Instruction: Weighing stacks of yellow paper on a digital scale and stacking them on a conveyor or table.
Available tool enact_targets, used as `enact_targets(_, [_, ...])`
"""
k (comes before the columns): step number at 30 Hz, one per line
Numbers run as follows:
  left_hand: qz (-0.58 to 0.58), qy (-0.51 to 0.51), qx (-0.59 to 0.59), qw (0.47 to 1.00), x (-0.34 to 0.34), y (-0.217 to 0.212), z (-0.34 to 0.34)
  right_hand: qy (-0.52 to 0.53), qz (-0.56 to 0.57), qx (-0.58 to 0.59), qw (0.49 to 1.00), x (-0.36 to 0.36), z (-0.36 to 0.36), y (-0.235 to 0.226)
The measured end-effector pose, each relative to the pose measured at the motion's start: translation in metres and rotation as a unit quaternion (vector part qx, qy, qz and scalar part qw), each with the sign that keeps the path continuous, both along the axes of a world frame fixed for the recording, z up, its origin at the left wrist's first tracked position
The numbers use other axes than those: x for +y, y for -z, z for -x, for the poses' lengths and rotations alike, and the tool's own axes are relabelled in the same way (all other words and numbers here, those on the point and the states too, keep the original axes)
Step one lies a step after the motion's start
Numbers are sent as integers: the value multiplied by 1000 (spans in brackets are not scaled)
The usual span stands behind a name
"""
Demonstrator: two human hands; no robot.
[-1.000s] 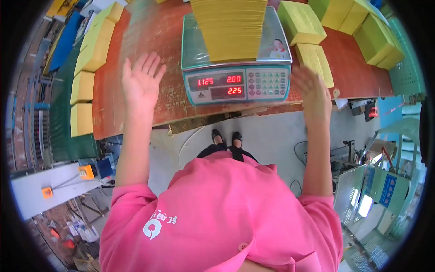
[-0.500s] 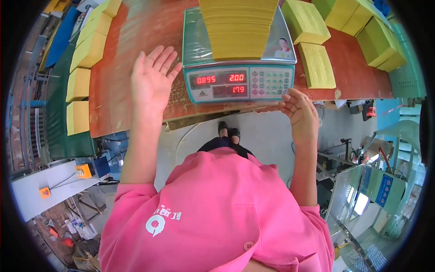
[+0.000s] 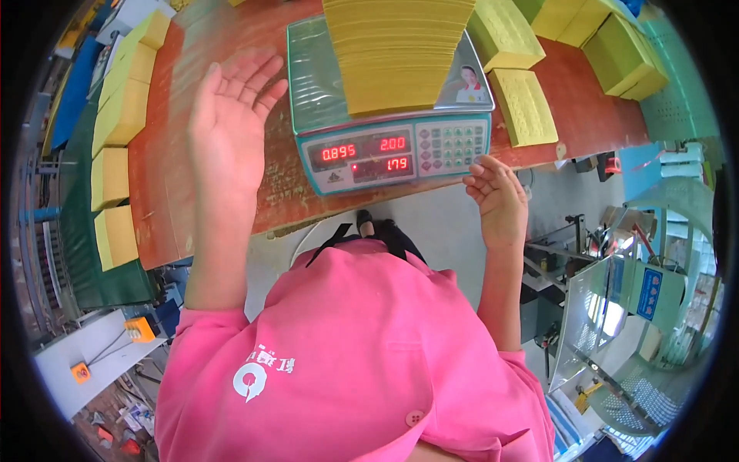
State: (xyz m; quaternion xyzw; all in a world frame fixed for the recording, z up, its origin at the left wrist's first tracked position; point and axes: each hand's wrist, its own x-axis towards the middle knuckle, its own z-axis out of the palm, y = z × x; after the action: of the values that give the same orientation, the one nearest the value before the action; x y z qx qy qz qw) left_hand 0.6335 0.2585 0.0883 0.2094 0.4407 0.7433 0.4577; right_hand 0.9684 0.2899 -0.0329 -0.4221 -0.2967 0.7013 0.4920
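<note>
Scale (image 3: 389, 108) sat on the red table (image 3: 192, 192) at its near edge, carrying a tall stack of yellow sheets (image 3: 396, 50) on its pan, long axis running away from the person. Right hand (image 3: 499, 199) hovered just beside the keypad corner, fingers curled, holding nothing. Left hand (image 3: 229, 127) was spread flat and empty, left of the scale. Yellow bundles (image 3: 115, 115) lined the left edge, more lay to the right (image 3: 523, 104).

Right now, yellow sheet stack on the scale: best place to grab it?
Probably pinch the yellow sheet stack at its near edge, coming from the person's side above the scale display. That edge faces both open hands, overhangs slightly, and nothing blocks it.
</note>
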Motion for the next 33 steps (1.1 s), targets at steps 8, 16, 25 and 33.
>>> enact_targets(8, [-111, -20, 178, 978, 42, -15, -7, 26, 5, -10, 1000, -3, 1, 0])
enact_targets(16, [14, 119, -41, 992, 97, 3, -25, -4, -275, -93, 957, 107, 72, -44])
enact_targets(25, [157, 132, 154, 966, 124, -83, -25, -204, -285, -98, 931, 138, 80, -52])
enact_targets(33, [208, 103, 51, 971, 115, -68, -37, -341, -182, -24, 922, 135, -1, -25])
